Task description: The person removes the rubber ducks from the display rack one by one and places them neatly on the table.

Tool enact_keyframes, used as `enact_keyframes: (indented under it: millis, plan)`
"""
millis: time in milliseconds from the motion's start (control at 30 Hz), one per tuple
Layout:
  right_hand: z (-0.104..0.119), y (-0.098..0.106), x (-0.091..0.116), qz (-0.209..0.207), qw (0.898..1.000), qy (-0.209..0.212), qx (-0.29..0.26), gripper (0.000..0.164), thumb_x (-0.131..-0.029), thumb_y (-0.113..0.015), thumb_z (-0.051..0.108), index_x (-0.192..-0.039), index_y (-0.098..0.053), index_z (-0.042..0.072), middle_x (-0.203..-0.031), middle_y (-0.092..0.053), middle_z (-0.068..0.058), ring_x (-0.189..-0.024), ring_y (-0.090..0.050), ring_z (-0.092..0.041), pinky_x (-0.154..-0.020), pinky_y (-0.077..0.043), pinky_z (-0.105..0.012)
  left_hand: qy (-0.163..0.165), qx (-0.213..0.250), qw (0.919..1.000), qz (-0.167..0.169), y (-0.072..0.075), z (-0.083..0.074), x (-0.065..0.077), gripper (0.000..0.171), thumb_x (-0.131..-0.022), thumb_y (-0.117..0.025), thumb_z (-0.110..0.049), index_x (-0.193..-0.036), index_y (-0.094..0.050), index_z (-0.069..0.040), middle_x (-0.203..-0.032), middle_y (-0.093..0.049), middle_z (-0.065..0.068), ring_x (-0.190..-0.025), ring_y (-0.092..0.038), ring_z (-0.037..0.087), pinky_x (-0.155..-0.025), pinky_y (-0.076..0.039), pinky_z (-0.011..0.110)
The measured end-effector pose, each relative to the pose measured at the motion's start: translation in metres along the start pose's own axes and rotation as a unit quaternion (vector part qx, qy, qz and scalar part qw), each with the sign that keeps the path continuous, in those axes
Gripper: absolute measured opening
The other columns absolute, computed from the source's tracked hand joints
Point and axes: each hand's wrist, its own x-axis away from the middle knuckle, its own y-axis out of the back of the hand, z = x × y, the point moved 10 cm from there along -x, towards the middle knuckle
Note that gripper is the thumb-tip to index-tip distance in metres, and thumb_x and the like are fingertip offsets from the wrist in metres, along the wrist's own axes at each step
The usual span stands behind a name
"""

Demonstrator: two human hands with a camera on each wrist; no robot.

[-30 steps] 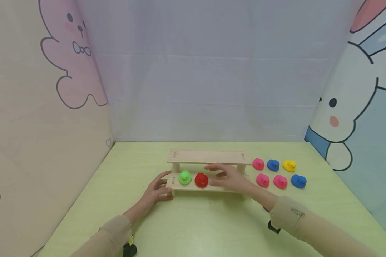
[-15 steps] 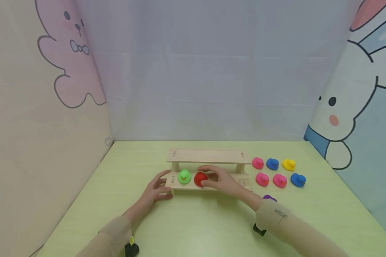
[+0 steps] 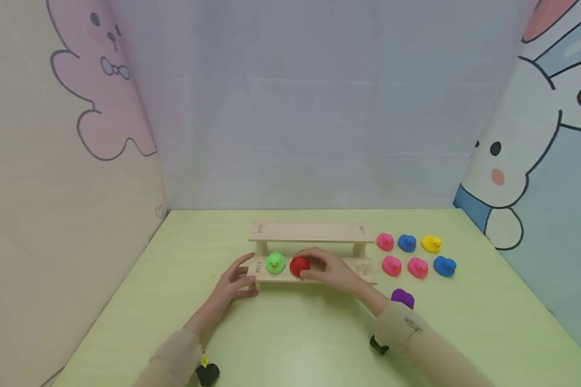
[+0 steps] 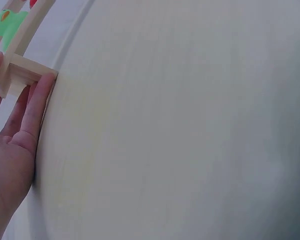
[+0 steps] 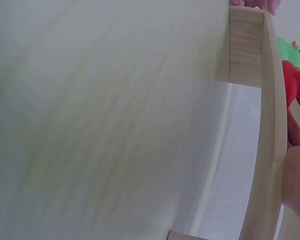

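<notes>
A two-tier wooden shelf (image 3: 311,232) stands on the table. My left hand (image 3: 229,284) is at its left end, with fairly straight fingers touching the end of the lower board and its leg. A green rubber duck (image 3: 275,263) sits on the lower board near that end, its beak toward me. Just right of it, my right hand (image 3: 331,272) pinches a red rubber duck (image 3: 298,266) between thumb and fingers, at the lower board. In the right wrist view the red duck (image 5: 289,82) is close beside the green duck (image 5: 290,52), its right part hidden by my fingers.
Right of the shelf are pink ducks (image 3: 392,265), blue ducks (image 3: 445,266) and a yellow duck (image 3: 431,243), in two rows. A purple duck (image 3: 403,298) lies nearer, beside my right sleeve (image 3: 406,328). Cloth walls (image 3: 290,107) enclose the back and sides of the table (image 3: 290,338).
My right hand has moved left from beside the red duck and now pinches it. The purple duck has come out from behind my forearm. My left hand stays at the shelf's end.
</notes>
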Motion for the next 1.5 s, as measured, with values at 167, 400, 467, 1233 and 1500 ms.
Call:
enact_keyframes:
  millis: [167, 400, 467, 1233, 1500]
  plan:
    - [-0.002, 0.0, -0.002, 0.0, 1.0, -0.002, -0.009, 0.044, -0.09, -0.072, 0.022, -0.132, -0.061, 0.014, -0.127, -0.065, -0.004, -0.111, -0.061, -0.02, -0.092, -0.053, -0.023, 0.005, 0.004, 0.9998, -0.018, 0.002, 0.0, 0.001, 0.065, -0.096, -0.063, -0.018, -0.153, -0.033, -0.027, -0.142, -0.046, 0.023, -0.113, -0.062, 0.022, -0.089, -0.061, 0.042]
    - [-0.005, 0.005, -0.001, -0.007, 1.0, -0.014, -0.023, 0.041, -0.089, -0.074, 0.022, -0.129, -0.063, 0.017, -0.124, -0.067, -0.004, -0.11, -0.063, -0.019, -0.092, -0.054, -0.023, 0.001, 0.011, 0.9995, -0.031, 0.001, -0.001, 0.0, 0.066, -0.095, -0.064, -0.017, -0.153, -0.035, -0.027, -0.141, -0.048, 0.022, -0.111, -0.061, 0.022, -0.087, -0.062, 0.043]
    - [-0.005, 0.005, 0.0, -0.008, 1.0, -0.016, -0.024, 0.041, -0.089, -0.074, 0.022, -0.129, -0.064, 0.017, -0.124, -0.067, -0.004, -0.11, -0.063, -0.019, -0.092, -0.054, -0.022, -0.001, 0.01, 0.999, -0.043, 0.0, -0.002, 0.002, 0.066, -0.094, -0.064, -0.016, -0.152, -0.035, -0.026, -0.14, -0.048, 0.023, -0.11, -0.062, 0.022, -0.085, -0.062, 0.043]
    - [-0.009, 0.011, 0.002, -0.033, 0.998, -0.032, -0.048, 0.041, -0.088, -0.075, 0.021, -0.128, -0.065, 0.015, -0.121, -0.069, -0.006, -0.108, -0.063, -0.02, -0.092, -0.054, -0.022, 0.015, 0.001, 0.9885, -0.151, -0.005, -0.01, 0.018, 0.058, -0.095, -0.063, -0.009, -0.149, -0.044, -0.019, -0.14, -0.055, 0.023, -0.109, -0.066, 0.02, -0.092, -0.06, 0.034]
    - [0.004, 0.029, 0.02, -0.068, 0.996, -0.042, -0.046, 0.039, -0.089, -0.074, 0.024, -0.127, -0.065, 0.018, -0.127, -0.066, -0.006, -0.11, -0.065, -0.028, -0.093, -0.056, -0.023, 0.049, -0.013, 0.9842, -0.17, -0.007, -0.007, 0.018, 0.057, -0.096, -0.06, -0.01, -0.149, -0.043, -0.022, -0.132, -0.057, 0.023, -0.102, -0.065, 0.017, -0.088, -0.061, 0.033]
